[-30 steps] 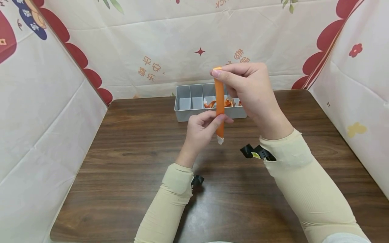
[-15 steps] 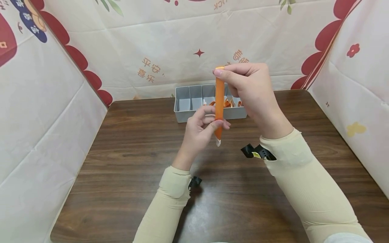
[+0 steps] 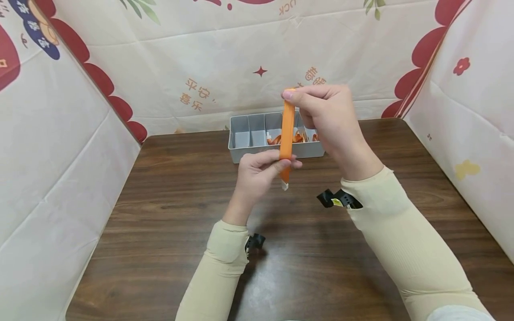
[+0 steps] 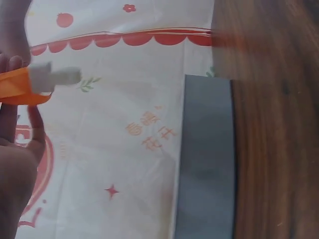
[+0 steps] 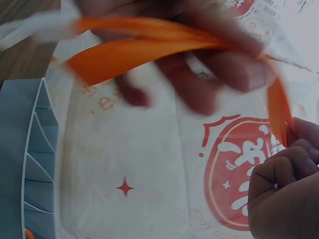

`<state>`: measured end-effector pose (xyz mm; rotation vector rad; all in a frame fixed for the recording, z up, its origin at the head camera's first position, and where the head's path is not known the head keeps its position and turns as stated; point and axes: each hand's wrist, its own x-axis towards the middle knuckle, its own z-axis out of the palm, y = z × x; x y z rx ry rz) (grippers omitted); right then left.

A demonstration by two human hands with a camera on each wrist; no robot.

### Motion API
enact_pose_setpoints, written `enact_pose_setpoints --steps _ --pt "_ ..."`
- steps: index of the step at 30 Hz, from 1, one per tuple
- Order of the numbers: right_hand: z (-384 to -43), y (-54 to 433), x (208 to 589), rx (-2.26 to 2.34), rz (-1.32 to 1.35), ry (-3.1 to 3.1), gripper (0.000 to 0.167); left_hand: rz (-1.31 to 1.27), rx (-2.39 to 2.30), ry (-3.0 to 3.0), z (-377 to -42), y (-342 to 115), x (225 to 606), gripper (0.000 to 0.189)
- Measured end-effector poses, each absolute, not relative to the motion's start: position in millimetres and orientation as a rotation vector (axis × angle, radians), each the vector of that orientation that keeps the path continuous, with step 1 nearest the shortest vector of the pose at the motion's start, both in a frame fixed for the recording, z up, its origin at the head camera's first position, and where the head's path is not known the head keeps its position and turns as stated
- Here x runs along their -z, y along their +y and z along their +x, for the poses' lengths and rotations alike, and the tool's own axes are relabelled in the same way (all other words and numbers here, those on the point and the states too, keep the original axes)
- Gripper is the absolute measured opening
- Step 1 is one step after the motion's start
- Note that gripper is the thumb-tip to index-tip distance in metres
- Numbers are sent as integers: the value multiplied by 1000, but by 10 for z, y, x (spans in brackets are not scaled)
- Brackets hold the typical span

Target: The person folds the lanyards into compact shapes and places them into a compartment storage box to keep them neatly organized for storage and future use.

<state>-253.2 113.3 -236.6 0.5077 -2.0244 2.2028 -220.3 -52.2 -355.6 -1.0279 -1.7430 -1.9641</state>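
Observation:
A flat orange ribbon lanyard (image 3: 287,129), folded lengthwise in layers, hangs almost upright between both hands above the table. My right hand (image 3: 331,109) pinches its top end between thumb and fingertips. Lower down, my left hand (image 3: 257,174) holds the strap between thumb and fingers, just above its bottom end. A white plastic fitting (image 4: 55,77) sticks out past the left hand in the left wrist view. In the right wrist view the two orange layers (image 5: 144,50) stand apart near the fitting, and the left hand's fingers there are blurred.
Behind the hands, at the table's back edge, stands a grey divided box (image 3: 309,152). Orange straps with white ends (image 3: 298,137) lie in its right-hand compartments. Printed white cloth (image 3: 225,58) walls the brown wooden table (image 3: 172,205) at the back and sides.
My left hand has slid a little down the lanyard, its fingers loosening midway and closing again. The lanyard's lower end has swung slightly left. My right hand keeps its pinch at the top.

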Motion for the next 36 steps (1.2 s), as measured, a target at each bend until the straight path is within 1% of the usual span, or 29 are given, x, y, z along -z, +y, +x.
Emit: enact_pose_setpoints --steps 3,5,7,9,10,13,15,19,20,23,25,27,32,36 --pt "-2595 1155 2441 -2245 466 -2109 16 -1049 1816 -1657 -2195 -552 3473 34" --pt "-2632 1166 2512 -2240 432 -2213 19 -1024 1729 -1616 -2195 -578 3404 47" --pt "-2645 1174 2595 -2201 398 -2349 31 -1003 1715 -1576 -2193 -600 3327 56" --pt "-2638 1182 2692 -2109 372 -2494 46 -1013 1766 -1537 -2195 -619 3257 54" --pt "-2629 1189 2743 -2088 349 -2547 51 -1015 1799 -1518 -2201 -627 3230 50" --pt "-2583 1208 2884 -2013 273 -2665 56 -951 1892 -1507 -2223 -652 3180 31" --pt "-2550 1220 2967 -1977 252 -2713 57 -850 1941 -1533 -2247 -665 3175 22" --pt "-2476 1198 3141 -1871 255 -2795 65 -667 1977 -1605 -2314 -671 3209 19" --pt "-2457 1184 3189 -1858 271 -2805 65 -635 1977 -1618 -2333 -669 3223 18" --pt "-2397 1132 3322 -1868 311 -2776 57 -576 1991 -1639 -2381 -662 3262 18" --pt "-2364 1098 3390 -1892 348 -2738 44 -556 2009 -1628 -2405 -654 3283 18" --pt "-2338 1060 3435 -1897 383 -2698 35 -543 2041 -1606 -2420 -639 3297 18" --pt "-2302 951 3498 -1903 425 -2607 30 -524 2086 -1549 -2428 -598 3307 19" --pt "-2274 927 3526 -1961 383 -2540 27 -533 2070 -1565 -2426 -587 3304 18"
